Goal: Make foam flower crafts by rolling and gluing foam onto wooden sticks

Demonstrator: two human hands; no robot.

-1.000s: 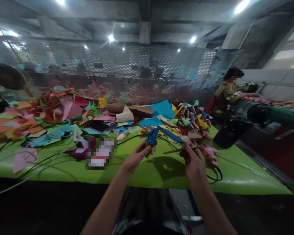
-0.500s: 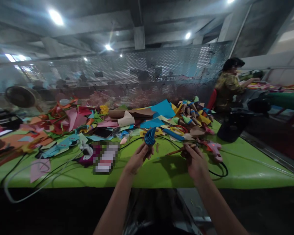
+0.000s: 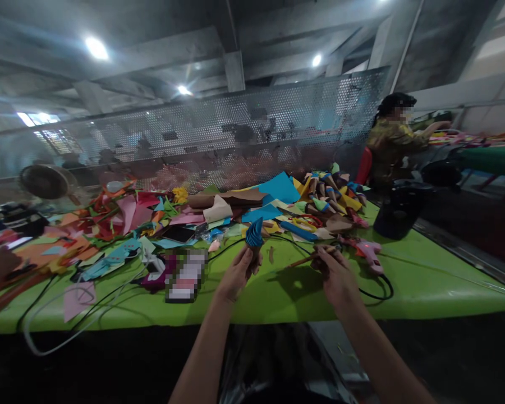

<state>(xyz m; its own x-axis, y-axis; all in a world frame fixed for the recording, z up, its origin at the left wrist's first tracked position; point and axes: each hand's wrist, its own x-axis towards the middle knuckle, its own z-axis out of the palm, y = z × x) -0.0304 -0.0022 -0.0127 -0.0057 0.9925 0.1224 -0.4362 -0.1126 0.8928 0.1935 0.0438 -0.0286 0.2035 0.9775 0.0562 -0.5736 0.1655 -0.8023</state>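
Upright in my left hand (image 3: 238, 273) is an ice cream cone craft piece (image 3: 255, 232), a blue ridged swirl above a brown base that my fingers wrap round. My right hand (image 3: 337, 276) pinches a thin brown stick (image 3: 299, 261), its tapered end pointing left toward the cone, apart from it. Just right of that hand, a pink glue gun (image 3: 370, 253) with a black cord lies on the green tabletop (image 3: 273, 306). A small brown scrap (image 3: 271, 255) lies between my hands.
Coloured sheets and scraps (image 3: 126, 216) heap along the back. Brown cone pieces (image 3: 326, 191) pile at back right, near a blue tube-shaped thing (image 3: 298, 230). A blurred-out phone (image 3: 188, 275) and cables lie left. Another person's hand (image 3: 0, 269) shows at left; a person (image 3: 398, 137) sits right, behind a black bin (image 3: 402, 210).
The view has shifted and tilted slightly. Both my hands keep their holds and nearly the same places. The other person's hand at the left edge shows more now.
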